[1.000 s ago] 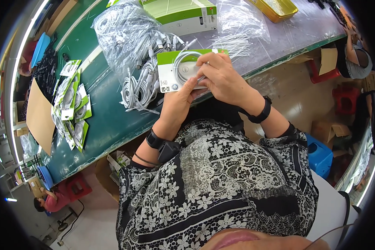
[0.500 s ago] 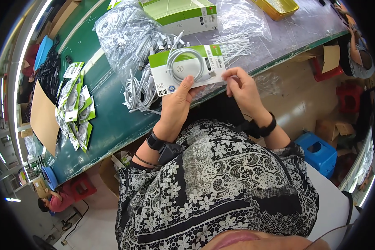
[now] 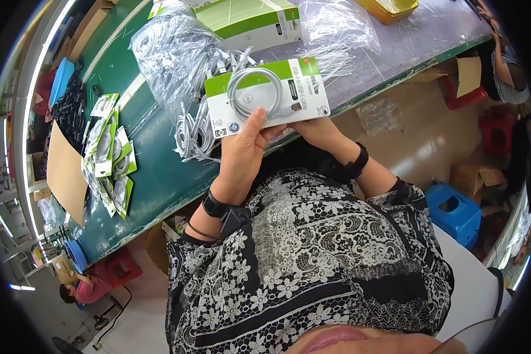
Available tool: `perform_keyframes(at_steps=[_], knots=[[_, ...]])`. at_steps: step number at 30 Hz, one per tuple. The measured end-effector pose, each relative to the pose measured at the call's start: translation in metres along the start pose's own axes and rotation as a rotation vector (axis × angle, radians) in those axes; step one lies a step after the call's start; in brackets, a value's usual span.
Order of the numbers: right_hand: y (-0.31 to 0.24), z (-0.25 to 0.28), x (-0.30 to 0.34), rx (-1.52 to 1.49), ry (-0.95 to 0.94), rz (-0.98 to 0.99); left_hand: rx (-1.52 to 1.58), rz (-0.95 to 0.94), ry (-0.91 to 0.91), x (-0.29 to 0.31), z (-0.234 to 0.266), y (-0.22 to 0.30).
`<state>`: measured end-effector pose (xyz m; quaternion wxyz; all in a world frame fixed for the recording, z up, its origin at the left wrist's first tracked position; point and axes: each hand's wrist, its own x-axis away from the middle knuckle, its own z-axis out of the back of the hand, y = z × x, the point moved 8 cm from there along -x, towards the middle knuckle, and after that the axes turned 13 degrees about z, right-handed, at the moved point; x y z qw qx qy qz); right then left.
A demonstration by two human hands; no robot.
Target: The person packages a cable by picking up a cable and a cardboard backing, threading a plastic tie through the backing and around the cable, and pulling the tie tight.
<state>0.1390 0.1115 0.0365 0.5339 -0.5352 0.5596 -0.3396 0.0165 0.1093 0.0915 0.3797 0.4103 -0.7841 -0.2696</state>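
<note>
A white and green packaging card is in my left hand, tilted above the table's near edge. On its face lies a coiled grey-white USB cable, and my left thumb presses the coil against the card. My right hand is under the card's lower right part; the card hides its fingers. Just beyond the card are a bundle of loose cables, a clear plastic bag of cables, and a bunch of thin white ties.
A stack of green and white cards stands at the back, near a yellow tray. Several carded cables are piled on the green table at left, beside a brown cardboard sheet. A blue stool stands on the right.
My right hand has moved left, from beside the card's right edge to underneath it. The card has shifted slightly left in my left hand, with the coil still on it.
</note>
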Motion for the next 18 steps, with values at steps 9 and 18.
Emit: perform_keyframes(at_steps=[9, 18], knots=[[-0.024, 0.005, -0.004, 0.503, -0.141, 0.405, -0.073, 0.081, 0.012, -0.001, 0.007, -0.008], [-0.032, 0.009, -0.015, 0.266, -0.03, 0.453, -0.11, 0.061, -0.023, 0.004, -0.002, -0.007]])
